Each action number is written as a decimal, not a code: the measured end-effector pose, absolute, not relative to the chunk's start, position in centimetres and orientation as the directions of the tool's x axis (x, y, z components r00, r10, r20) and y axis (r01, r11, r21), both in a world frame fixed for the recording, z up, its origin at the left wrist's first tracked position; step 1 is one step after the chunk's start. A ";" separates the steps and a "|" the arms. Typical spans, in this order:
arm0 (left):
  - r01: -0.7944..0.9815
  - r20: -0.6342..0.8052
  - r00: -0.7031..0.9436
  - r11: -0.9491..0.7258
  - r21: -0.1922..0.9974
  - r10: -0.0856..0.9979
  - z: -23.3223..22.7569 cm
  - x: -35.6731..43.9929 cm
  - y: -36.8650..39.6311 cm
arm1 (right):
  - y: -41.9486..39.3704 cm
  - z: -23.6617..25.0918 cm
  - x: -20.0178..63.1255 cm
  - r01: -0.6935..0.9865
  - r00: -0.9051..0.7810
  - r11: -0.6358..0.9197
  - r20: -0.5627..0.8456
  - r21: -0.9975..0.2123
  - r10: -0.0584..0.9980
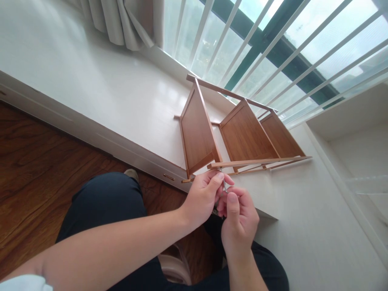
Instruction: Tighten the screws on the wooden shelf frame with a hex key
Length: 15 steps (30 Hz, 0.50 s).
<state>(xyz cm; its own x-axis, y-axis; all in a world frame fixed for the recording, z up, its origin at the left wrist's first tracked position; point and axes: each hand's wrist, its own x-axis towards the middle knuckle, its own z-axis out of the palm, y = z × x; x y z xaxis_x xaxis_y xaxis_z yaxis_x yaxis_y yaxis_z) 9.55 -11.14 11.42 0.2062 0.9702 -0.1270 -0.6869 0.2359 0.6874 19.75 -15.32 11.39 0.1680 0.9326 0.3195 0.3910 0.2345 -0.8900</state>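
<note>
A brown wooden shelf rack (250,133) lies on its side on the white window ledge, its panels standing up between the rails. At its near rail (257,162), a thin grey metal hex key (224,185) shows between my hands. My left hand (203,194) pinches the upper part of the key just below the rail's end. Lower down, my right hand (241,218) has its thumb and fingers closed at the key's other end. My fingers hide most of the key and the spot where it meets the wood.
Behind the rack are white window bars (251,40), with a grey curtain (117,20) to the left. A white cabinet surface (327,214) is on the right. Below the ledge (121,109) lie the dark wood floor (27,169), my knees and a pinkish object (174,264).
</note>
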 end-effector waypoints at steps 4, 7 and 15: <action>-0.700 -0.122 0.206 0.234 0.675 0.971 11.5 9.6 -11.0 | -15.3 11.5 19.7 0.443 0.158 0.254 0.354 -0.860 0.922; -0.723 -0.128 0.225 0.254 0.643 0.966 11.8 9.6 -11.0 | -15.3 11.6 19.8 0.479 0.148 0.271 0.381 -0.835 0.913; -0.782 -0.126 0.260 0.286 0.555 0.957 12.0 9.6 -11.2 | -15.1 11.9 19.8 0.607 0.107 0.308 0.460 -0.732 0.882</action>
